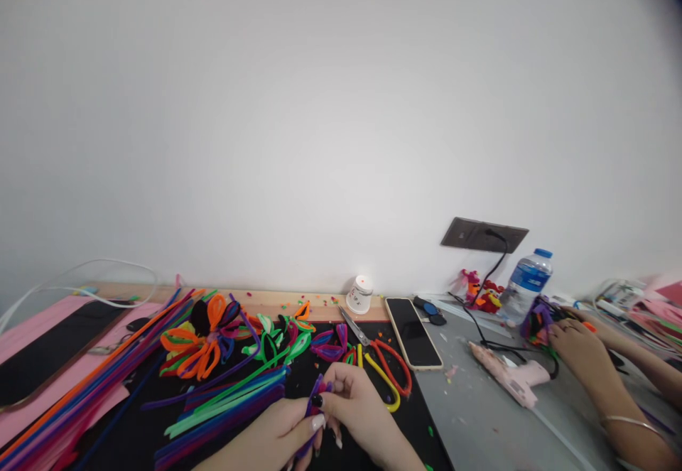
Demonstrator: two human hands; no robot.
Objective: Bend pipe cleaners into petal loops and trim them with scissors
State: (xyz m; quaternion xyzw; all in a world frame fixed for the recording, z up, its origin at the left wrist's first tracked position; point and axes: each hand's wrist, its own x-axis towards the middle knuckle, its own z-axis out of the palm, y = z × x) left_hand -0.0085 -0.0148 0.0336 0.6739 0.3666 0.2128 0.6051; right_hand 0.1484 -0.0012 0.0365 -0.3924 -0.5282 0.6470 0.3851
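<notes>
Both my hands meet low in the middle of the head view, over a black mat [420,421]. Purple pipe cleaners [314,393] are pinched between them, their lower part mostly covered by fingers. My left hand [290,421] grips them from the left with its thumb on top. My right hand [352,403] closes on them from the right, thumb and curled fingers pressed in. Just beyond lies a purple and green looped piece [330,343]. Scissors [381,361] with red and yellow handles lie beside my right hand. Left of my hands is a bundle of cut pipe cleaners [229,403].
A looped pipe-cleaner flower [207,336] and long pipe cleaners [106,371] lie left. A paper cup [360,295] stands by the wall, near a phone [413,332]. Rightward are a glue gun [509,375], a bottle [527,283] and another person's hands [578,347].
</notes>
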